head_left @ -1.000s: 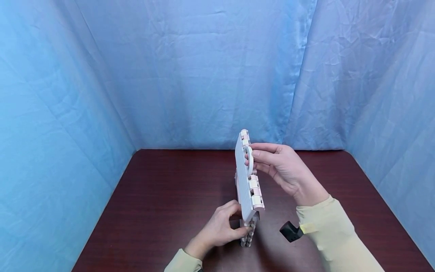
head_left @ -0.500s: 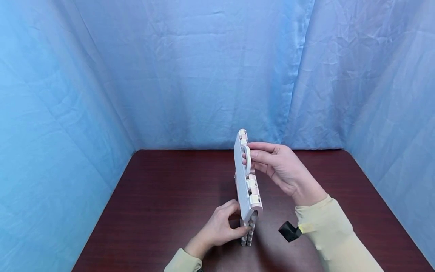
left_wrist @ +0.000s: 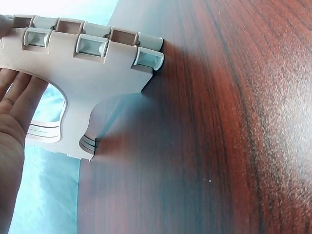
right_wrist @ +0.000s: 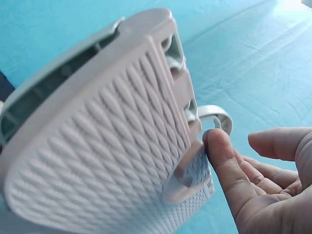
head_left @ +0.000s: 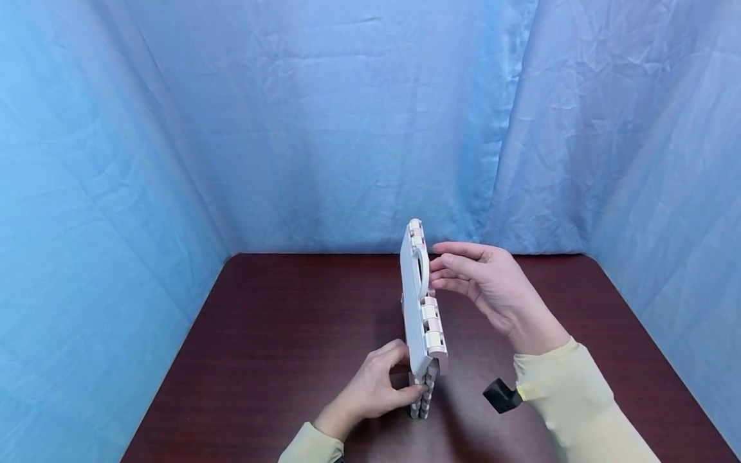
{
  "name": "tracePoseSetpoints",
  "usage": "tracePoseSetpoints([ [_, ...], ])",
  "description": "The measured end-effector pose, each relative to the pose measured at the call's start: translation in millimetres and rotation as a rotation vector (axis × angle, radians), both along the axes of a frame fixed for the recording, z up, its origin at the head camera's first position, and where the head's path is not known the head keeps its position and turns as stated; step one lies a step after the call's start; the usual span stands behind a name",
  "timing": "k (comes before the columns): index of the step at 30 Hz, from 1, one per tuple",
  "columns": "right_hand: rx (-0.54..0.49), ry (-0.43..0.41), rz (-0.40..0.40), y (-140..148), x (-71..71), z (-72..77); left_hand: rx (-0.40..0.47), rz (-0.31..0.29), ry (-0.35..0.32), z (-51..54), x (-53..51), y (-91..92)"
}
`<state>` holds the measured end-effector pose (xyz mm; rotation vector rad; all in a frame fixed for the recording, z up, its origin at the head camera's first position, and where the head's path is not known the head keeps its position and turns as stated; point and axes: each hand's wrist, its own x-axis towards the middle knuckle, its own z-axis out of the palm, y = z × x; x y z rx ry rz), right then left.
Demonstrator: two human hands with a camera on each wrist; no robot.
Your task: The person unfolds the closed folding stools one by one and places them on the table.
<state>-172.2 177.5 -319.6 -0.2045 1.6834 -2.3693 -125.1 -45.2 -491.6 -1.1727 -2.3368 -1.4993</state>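
Note:
A folded plastic stool [head_left: 411, 308], whitish and pale pink with a row of hinge knuckles along its top, stands on edge on the table. My left hand [head_left: 376, 386] grips its near lower part; in the left wrist view, fingers show behind a cut-out in the stool's leg panel [left_wrist: 80, 78]. Beside the raised white carry handle [head_left: 424, 273] is my right hand [head_left: 486, 286], fingers loosely bent and holding nothing. The right wrist view shows the woven-pattern side [right_wrist: 97, 151]; there the index finger lies close to the handle, and whether it touches cannot be told.
The dark red wood-grain table [head_left: 278, 360] extends on both sides of the stool. Pale blue curtains [head_left: 347, 128] surround its back and sides. A small black wrist camera [head_left: 502, 395] sticks out from the right sleeve.
My right hand has let go of the handle and drawn slightly right. The stool tipped a little left earlier and now stands almost still. My left hand keeps its grip.

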Motion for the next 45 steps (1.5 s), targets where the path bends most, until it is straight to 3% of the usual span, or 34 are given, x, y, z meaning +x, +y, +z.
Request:
tracePoseSetpoints([
  [9,0.153,0.069,-0.045,17,2.8,-14.0,-0.012,0.003,-0.003,1.9,1.8,2.5],
  [15,0.299,0.092,-0.02,24,6.7,-33.0,-0.015,0.004,0.003,0.3,1.3,3.2],
  [23,0.41,0.071,0.061,32,14.7,-59.8,-0.005,0.002,0.005,0.5,0.5,4.1],
  [34,0.441,0.079,0.163,35,33.9,-99.8,0.012,-0.014,-0.007,-3.4,-1.8,2.1],
  [45,0.39,0.091,0.241,29,51.1,-121.2,0.021,-0.009,-0.048,-1.4,0.6,0.4],
])
